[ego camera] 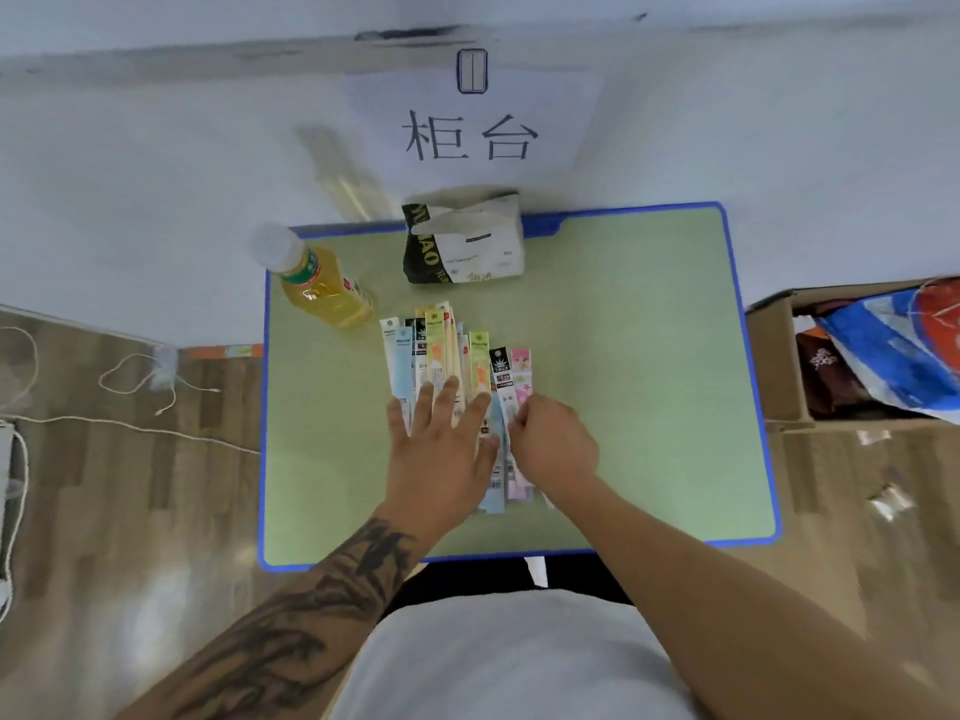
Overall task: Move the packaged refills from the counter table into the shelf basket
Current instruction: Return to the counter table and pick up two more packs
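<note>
Head view, looking down: nearest is the person's white shirt front, then both forearms reaching onto the green table with a blue rim (649, 356). Left hand (441, 433) lies flat, fingers straight and spread, pressing on the near ends of the fanned row of long narrow packaged refills in pale blue, yellow, black and pink card sleeves (447, 350). Right hand (553, 439) is curled, fingertips pinching the right-hand packs of the fan near the pink one — exactly which packs it holds I cannot tell. All refills seen are on the table top, roughly centre, none lifted clear. Beyond the fan, to the left, stands a clear plastic bottle of yellow drink with a white cap (317, 283); behind the fan, a white-and-black soft tissue pack (462, 241). On the wall beyond, a white paper sign with two black characters (467, 132). At the right edge is an open brown cardboard box holding coloured bags (779, 356). No shelf basket is in sight. Judgement: task at the gathering stage — nothing moved yet; bunching, lifting and carrying all remain.
</note>
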Tool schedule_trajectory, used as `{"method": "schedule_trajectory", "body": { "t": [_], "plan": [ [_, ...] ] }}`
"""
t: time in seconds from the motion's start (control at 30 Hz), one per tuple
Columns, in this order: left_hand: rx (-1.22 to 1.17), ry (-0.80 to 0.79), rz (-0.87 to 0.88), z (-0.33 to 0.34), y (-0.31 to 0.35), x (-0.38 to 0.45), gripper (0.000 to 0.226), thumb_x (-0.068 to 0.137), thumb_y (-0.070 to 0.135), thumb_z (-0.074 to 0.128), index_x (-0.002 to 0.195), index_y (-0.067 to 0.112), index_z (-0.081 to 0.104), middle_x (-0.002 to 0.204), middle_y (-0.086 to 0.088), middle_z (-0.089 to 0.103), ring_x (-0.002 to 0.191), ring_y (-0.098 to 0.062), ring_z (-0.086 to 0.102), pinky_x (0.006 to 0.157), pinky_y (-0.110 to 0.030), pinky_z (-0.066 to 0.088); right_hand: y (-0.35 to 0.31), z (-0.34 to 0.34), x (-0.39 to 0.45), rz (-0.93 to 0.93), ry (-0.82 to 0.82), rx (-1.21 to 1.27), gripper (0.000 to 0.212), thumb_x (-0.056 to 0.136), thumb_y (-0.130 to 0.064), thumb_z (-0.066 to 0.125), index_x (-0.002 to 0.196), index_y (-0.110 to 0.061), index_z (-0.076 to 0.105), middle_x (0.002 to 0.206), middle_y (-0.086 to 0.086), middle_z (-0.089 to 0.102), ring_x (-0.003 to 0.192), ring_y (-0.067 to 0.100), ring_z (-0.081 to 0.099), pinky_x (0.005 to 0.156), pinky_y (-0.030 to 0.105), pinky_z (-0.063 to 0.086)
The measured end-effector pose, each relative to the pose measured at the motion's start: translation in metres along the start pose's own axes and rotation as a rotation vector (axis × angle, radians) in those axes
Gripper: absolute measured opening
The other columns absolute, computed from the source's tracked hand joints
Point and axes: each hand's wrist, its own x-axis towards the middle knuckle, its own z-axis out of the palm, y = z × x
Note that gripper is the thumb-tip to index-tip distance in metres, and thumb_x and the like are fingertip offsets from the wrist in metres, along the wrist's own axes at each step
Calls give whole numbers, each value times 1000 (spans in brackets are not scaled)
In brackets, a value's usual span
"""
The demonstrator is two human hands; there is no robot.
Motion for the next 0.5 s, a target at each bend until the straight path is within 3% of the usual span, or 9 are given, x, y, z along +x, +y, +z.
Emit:
{"method": "schedule_trajectory", "body": {
  "t": [0.1,0.2,0.3,0.4,0.5],
  "plan": [
    [-20,-41,21,1,8,-3,62,102,58,15,157,35,32,169,-8,25,157,-35,17,123,-66,5,5,3,-3,12,51,-1,20,102,-31,50,108,-16,62,105,4,63,96,26,64,77,36,51],
    [-43,-65,24,-2,14,-5,55,107,55,26,158,35,29,171,-6,17,159,-32,10,124,-64,-2,9,7,-4,6,79,-35,27,104,-37,50,113,-14,59,111,5,61,103,28,63,75,35,43],
    [-56,-73,13,-4,15,-7,54,107,53,30,158,34,31,171,-6,18,159,-32,10,124,-63,-2,8,8,-5,8,52,-41,21,105,-31,50,110,-13,60,108,5,63,98,27,64,74,34,45],
    [-96,-13,-8,-5,15,-7,51,106,53,34,152,32,42,166,-7,32,154,-33,26,122,-63,13,11,3,-11,14,-2,116,17,103,-26,50,100,-14,62,98,4,65,89,24,62,72,34,48],
    [-203,96,-63,-15,19,-9,50,104,55,37,145,31,52,152,-2,52,138,-28,49,111,-52,34,19,-8,-28,-49,-13,358,19,102,-30,58,89,-17,61,81,-2,65,74,13,61,71,32,52]
  ]
}}
